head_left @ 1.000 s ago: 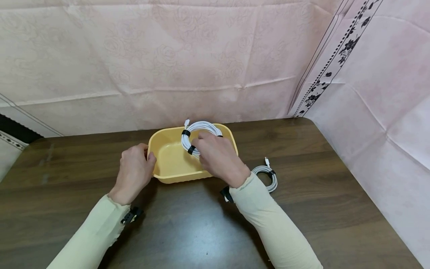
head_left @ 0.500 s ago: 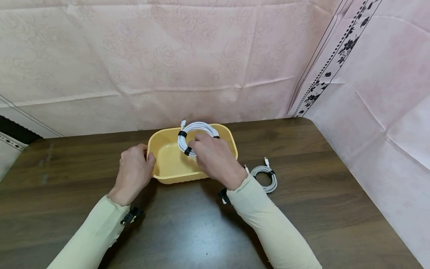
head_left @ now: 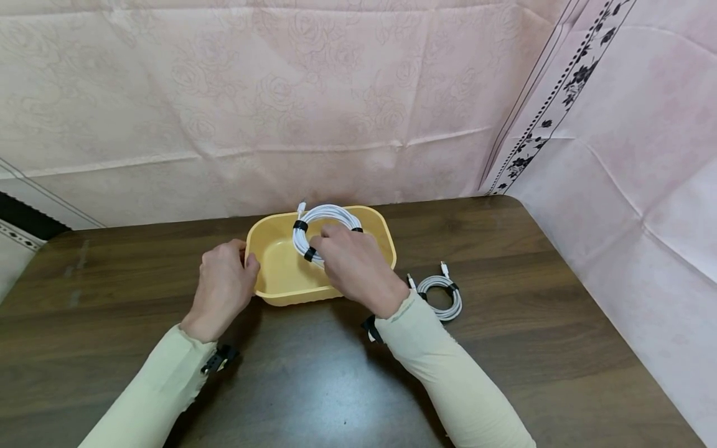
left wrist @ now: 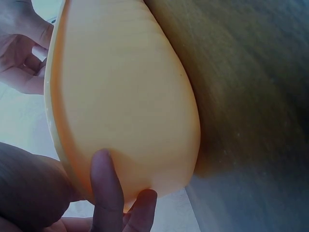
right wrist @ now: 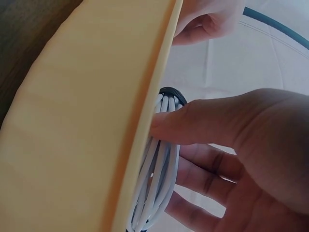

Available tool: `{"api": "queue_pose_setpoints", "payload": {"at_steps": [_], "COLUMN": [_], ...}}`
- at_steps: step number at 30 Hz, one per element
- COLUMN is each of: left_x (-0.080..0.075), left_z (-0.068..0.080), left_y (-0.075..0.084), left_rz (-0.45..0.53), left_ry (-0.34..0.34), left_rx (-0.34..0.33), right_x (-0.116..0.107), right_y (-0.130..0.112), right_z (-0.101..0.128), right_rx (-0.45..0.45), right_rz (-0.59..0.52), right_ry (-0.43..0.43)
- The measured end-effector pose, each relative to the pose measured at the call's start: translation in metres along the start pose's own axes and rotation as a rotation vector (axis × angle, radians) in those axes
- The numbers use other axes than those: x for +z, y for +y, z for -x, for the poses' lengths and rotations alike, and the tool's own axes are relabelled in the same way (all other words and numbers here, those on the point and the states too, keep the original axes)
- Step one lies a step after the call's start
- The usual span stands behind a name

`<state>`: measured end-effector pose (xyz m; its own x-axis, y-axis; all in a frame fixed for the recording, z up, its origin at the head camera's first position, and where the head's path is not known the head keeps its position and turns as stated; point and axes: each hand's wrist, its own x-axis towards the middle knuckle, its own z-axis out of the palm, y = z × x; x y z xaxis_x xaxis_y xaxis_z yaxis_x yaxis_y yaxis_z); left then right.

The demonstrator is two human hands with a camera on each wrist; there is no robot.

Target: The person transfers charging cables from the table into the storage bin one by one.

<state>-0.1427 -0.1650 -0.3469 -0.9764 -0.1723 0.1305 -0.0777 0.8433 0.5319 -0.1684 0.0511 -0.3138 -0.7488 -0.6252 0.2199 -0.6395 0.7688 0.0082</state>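
Right hand [head_left: 355,264] shifted left; two coiled cables [head_left: 322,227].

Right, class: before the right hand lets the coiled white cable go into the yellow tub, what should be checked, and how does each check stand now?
1. Left hand grips the yellow tub at its left rim: ok.
2. Right hand holds the white cable coil: ok.
3. Coil lies flat on the tub floor: not ok, it stands tilted above the rim.
4. Black ties keep the coil bound: ok.
5. Tub floor bare beneath the coil: cannot tell, the hand hides it.
6. Second cable coil lies on the table, apart from the tub: ok.
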Motion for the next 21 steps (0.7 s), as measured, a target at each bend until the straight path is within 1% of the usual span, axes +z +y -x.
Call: {"api": "queue_pose_setpoints", "payload": {"at_steps": [3,11,21], "left_x": [0.0,-0.0006,0.0007], "left_z": [0.0,-0.0003,0.0001], "left_y": [-0.0003,-0.0005,-0.0005], "left_rz": [0.001,0.006,0.005], "left_ry": [0.007,-0.016,0.01], "left_rx": [0.006,-0.006,0.011], "right_x": [0.0007,0.0038,0.0067], "right_y": [-0.0009,-0.004,-0.006], "right_z": [0.0,-0.0007,-0.0009], "right_rx": [-0.002,-0.017,-0.046], "right_rz": [0.003,0.004,0.025], "right_ry": [0.003,0.012,0.033]}}
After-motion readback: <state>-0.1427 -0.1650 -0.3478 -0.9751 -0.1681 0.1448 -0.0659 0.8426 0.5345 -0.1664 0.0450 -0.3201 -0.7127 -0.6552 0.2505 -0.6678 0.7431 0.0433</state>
